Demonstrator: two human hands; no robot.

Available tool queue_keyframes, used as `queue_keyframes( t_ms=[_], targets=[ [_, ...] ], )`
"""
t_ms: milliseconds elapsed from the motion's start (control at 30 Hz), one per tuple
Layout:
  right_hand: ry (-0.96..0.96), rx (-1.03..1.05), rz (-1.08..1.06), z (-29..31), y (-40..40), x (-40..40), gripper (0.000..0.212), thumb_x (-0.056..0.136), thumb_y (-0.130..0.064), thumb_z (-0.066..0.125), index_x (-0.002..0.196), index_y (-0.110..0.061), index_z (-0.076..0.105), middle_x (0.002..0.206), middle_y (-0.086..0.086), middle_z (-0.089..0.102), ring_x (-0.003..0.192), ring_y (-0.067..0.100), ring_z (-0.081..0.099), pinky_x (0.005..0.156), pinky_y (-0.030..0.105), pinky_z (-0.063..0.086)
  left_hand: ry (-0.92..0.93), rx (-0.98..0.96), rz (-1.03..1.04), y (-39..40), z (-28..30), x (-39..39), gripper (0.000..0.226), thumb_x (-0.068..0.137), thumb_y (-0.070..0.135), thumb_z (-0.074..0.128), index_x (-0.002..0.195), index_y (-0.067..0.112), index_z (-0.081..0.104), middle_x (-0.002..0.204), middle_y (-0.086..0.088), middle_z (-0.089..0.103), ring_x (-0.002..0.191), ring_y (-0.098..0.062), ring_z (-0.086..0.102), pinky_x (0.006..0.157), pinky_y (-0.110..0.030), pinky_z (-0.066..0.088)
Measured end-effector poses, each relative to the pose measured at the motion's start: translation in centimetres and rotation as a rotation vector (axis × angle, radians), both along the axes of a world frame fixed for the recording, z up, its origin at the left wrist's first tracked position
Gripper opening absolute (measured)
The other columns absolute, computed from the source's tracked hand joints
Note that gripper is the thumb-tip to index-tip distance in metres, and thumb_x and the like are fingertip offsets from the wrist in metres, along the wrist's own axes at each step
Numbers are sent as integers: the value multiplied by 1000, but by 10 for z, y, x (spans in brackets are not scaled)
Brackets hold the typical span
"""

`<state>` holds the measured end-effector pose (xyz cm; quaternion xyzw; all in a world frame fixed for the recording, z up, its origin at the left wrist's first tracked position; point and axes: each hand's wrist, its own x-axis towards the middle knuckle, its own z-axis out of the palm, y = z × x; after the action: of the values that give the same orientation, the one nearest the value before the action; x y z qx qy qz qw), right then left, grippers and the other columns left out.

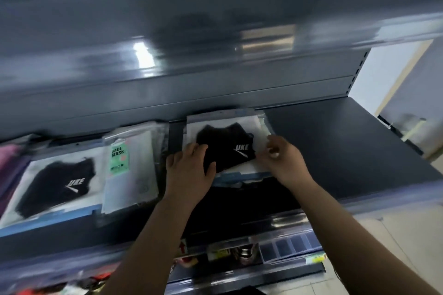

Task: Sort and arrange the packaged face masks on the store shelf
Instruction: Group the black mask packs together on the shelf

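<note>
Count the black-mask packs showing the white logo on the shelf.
2. One black-mask pack tops the stack under both hands, left hand, right hand. The other lies at the shelf's left end. More may sit hidden in the stacks.

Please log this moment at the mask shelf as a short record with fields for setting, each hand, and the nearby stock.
setting: dark store shelf, view blurred
left hand: fingers lie flat on the black mask pack atop a stack
right hand: fingers curled at that pack's right edge, seemingly pinching it
to the left: green-label face mask pack, then second black mask pack
right of the stack: bare shelf
</note>
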<state>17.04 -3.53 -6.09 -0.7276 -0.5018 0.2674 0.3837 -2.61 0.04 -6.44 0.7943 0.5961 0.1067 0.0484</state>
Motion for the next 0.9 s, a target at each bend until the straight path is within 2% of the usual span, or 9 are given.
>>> queue_keyframes(
  t_ms=[67,133,233,300,367,467,600,767,900],
  targets=[
    [130,104,-67,-3,-2,10,20,85,-20,67,103,-11,64,86,0,63,81,17,59,60,15,43,-26,25,-17,-4,1,7,51,95,42,43,141,23,36,146,1,34,130,-24,40,109,-38,23],
    [309,142,-77,-7,-4,19,11,83,-16,69,94,-15,67,81,-2,67,75,14,62,58,12,47,-63,29,-48,-8,2,14,51,94,40,46,141,22,38,146,0,34,130,-24,39,109,-37,24],
    [496,156,-67,-15,-3,28,32,78,-7,73,108,-11,64,97,6,70,86,20,66,75,30,54,-97,38,-91,-13,1,23,50,94,40,47,140,22,39,147,1,35,129,-23,40,108,-36,25],
    [560,207,-73,-18,-2,34,28,79,-2,71,101,-15,61,96,8,69,87,23,65,78,37,52,-88,62,-71,-15,0,26,49,94,40,47,139,21,41,145,0,38,127,-24,43,106,-37,29],
    [589,255,-103,-20,-3,41,23,82,-2,68,93,-21,59,91,6,68,85,23,64,78,39,52,-105,71,-8,-14,-2,25,48,93,39,49,135,18,44,139,-3,45,120,-28,50,99,-39,37],
    [640,314,-117,-17,-6,54,19,85,-1,65,94,-16,58,86,4,66,75,18,61,68,33,52,-105,26,118,-11,-6,22,49,91,39,49,135,18,43,135,-4,46,117,-30,50,94,-40,42],
    [692,362,-152,-16,-8,75,20,85,-1,63,93,-17,56,85,5,64,75,19,60,70,36,51,-131,-56,246,-4,-10,18,51,90,46,46,135,22,43,137,-2,45,121,-29,44,95,-40,37],
    [710,373,-179,-19,-10,89,23,85,0,63,86,-22,58,72,-5,69,73,20,60,72,37,50,-216,-175,312,2,-9,19,61,83,56,53,131,20,41,138,-5,45,125,-30,38,97,-40,31],
    [700,371,-155,-19,-13,91,20,85,-2,64,88,-21,59,79,0,67,78,24,59,77,43,49,-232,-187,373,4,-5,19,78,79,57,61,139,16,33,139,-10,44,129,-32,36,102,-42,30]
  ],
)
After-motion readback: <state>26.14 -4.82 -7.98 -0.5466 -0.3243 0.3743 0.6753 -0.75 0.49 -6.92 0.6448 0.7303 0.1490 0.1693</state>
